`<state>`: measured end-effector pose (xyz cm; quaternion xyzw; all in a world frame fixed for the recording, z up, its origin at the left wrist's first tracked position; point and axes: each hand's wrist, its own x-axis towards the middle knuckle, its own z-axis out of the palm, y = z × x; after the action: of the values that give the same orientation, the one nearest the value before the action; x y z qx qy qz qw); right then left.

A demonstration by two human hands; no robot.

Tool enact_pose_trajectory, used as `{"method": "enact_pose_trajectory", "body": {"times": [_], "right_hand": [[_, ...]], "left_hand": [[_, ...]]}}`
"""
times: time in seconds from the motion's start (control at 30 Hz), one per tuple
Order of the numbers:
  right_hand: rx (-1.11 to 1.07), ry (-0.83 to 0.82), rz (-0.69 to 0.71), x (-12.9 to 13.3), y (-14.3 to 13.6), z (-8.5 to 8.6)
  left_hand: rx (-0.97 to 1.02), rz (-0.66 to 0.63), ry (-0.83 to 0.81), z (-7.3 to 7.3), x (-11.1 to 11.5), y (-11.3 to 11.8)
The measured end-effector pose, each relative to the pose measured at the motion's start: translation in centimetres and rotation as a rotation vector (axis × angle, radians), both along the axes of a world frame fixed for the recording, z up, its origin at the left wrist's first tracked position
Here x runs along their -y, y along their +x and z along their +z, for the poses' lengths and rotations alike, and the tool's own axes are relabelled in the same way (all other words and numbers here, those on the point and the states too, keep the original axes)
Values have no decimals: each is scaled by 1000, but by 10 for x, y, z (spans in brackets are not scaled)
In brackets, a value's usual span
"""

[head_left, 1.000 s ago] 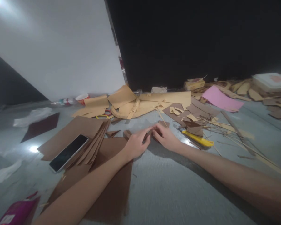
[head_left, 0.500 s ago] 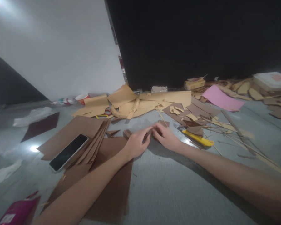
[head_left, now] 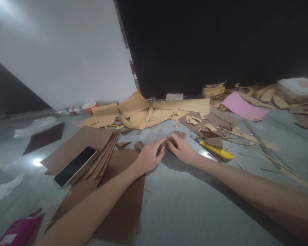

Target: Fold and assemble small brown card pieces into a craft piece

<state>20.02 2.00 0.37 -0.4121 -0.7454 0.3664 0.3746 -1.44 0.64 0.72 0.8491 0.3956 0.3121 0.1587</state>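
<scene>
In the middle of the head view my left hand (head_left: 151,154) and my right hand (head_left: 181,149) meet at the fingertips. Both have their fingers closed on a small brown strip (head_left: 162,146), mostly hidden by the fingers. A ridged brown end (head_left: 139,146) pokes out beyond my left hand; whether it belongs to the same strip I cannot tell. Under my left forearm lies a large brown sheet (head_left: 118,208). Just past my right hand is a small brown scrap (head_left: 179,134), and a yellow utility knife (head_left: 217,150) lies to the right of that hand.
A phone (head_left: 75,166) rests on stacked brown sheets (head_left: 84,138). Farther back are tan sheets (head_left: 133,104) with a braided tan strip (head_left: 148,116), a paper cup (head_left: 89,107) and a pink sheet (head_left: 243,106). Thin strips (head_left: 269,157) litter the right. A purple packet (head_left: 19,232) lies front left.
Almost nothing differs. Both hands stay at the same spot with their fingertips together, and the view has shifted very slightly.
</scene>
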Motion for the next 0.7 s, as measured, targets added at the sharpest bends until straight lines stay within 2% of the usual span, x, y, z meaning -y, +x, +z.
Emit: {"method": "enact_pose_trajectory", "body": {"times": [0.7], "right_hand": [[7, 2, -9, 1, 0, 4]], "left_hand": [[-9, 1, -24, -1, -1, -1]]}}
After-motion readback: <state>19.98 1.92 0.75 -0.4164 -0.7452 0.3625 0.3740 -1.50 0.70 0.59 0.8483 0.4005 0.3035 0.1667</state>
